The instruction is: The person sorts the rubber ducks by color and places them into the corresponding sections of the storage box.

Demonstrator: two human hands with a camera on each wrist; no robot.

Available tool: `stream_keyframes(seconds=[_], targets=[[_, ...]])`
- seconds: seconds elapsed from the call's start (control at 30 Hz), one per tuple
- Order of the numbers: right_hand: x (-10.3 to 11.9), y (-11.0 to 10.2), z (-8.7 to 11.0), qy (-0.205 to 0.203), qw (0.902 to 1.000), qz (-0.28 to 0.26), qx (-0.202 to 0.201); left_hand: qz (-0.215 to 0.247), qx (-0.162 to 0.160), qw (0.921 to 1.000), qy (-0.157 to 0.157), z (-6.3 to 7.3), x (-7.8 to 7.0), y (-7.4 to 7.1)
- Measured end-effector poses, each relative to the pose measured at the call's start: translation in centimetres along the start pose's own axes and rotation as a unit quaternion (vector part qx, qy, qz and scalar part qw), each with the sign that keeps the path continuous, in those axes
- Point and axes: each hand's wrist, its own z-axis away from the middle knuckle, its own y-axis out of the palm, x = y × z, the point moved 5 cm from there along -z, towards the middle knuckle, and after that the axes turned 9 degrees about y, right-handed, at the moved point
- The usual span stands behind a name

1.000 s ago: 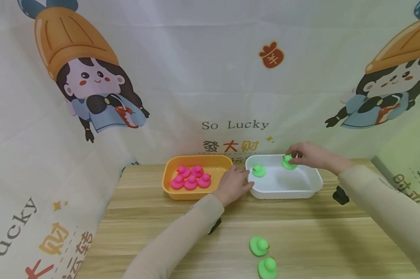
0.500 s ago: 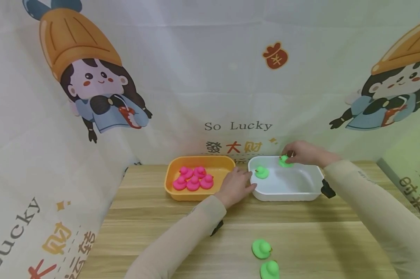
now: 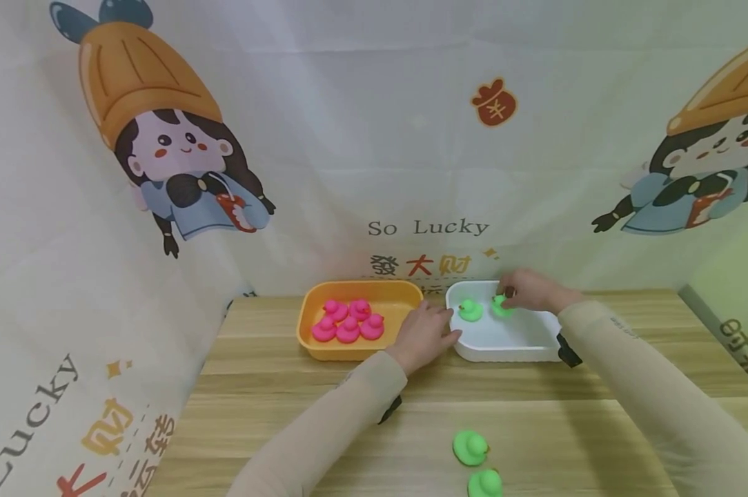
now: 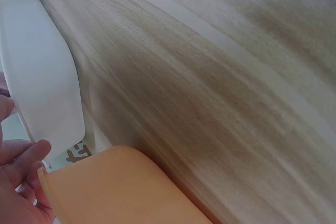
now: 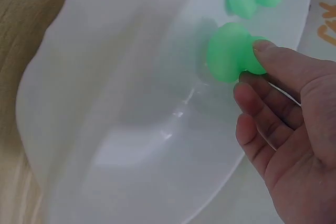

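Note:
My right hand (image 3: 531, 290) pinches a green rubber duck (image 5: 231, 53) by its head between thumb and fingertips, inside the white tray (image 3: 504, 352). Whether that duck touches the tray floor is hard to tell. Just left of it, another green duck (image 3: 470, 310) sits in the same tray. My left hand (image 3: 421, 336) lies between the two trays, its fingertips touching the white tray's left rim; in the left wrist view, fingertips (image 4: 43, 145) show against the white wall. Several pink rubber ducks (image 3: 348, 329) are grouped in the orange tray (image 3: 405, 293), whose right end the left hand partly covers.
Two more green ducks, one (image 3: 470, 447) behind the other (image 3: 486, 483), stand on the wooden table (image 3: 324, 393) near the front. A printed cloth (image 3: 349, 124) hangs close behind both trays. Black straps or devices show at both wrists.
My right hand has carried its green duck left and down within the white tray, closer to the other duck. The left hand stays at the rim. The whole view has shifted slightly.

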Motion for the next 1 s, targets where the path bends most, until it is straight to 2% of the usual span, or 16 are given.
stream_keyframes(seconds=[0.27,0.5,0.73,1.0], targets=[[-0.2,1.5,-0.5,0.028,0.9992,0.018,0.022,0.001,0.001,1.0,-0.001,0.1,-0.1,-0.2],[0.4,1.6,-0.8,0.035,0.9992,0.016,0.01,0.002,0.009,0.9999,-0.011,0.0,0.0,-0.1],[0.3,1.6,-0.3,0.033,0.9994,0.011,-0.003,-0.001,0.005,1.0,-0.003,0.1,-0.4,-0.1],[-0.3,0.4,1.0,0.029,0.9986,0.005,-0.045,-0.007,0.001,1.0,-0.005,0.1,-0.1,-0.3]])
